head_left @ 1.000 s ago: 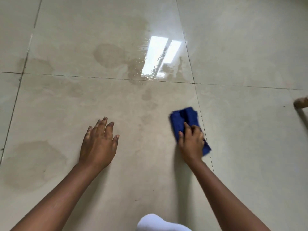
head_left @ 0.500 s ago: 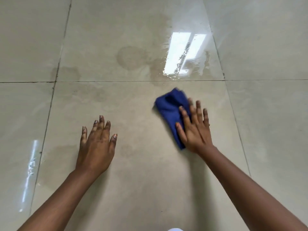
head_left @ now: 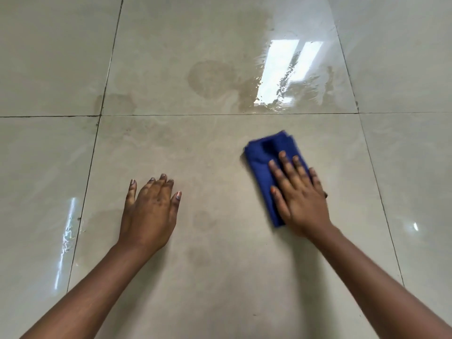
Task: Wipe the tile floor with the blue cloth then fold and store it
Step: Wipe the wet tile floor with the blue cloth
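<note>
Both bare forearms stretched forward. Left hand (head_left: 149,214) flat, palm down, fingers spread. Right hand (head_left: 299,196) flat, palm down, fingers extended, pressing blue cloth (head_left: 265,155).

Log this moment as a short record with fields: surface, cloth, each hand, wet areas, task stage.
surface: glossy beige tile floor with dark grout lines
cloth: blue cloth, bunched, lying flat on the tile
right hand: palm down, fingers spread, pressing on the near part of the cloth
left hand: flat on the bare tile, apart from the cloth, holding nothing
wet areas: puddle on the far tile, reflecting light; fainter damp patches nearer
task stage: wiping; the cloth is not yet folded or stored
</note>
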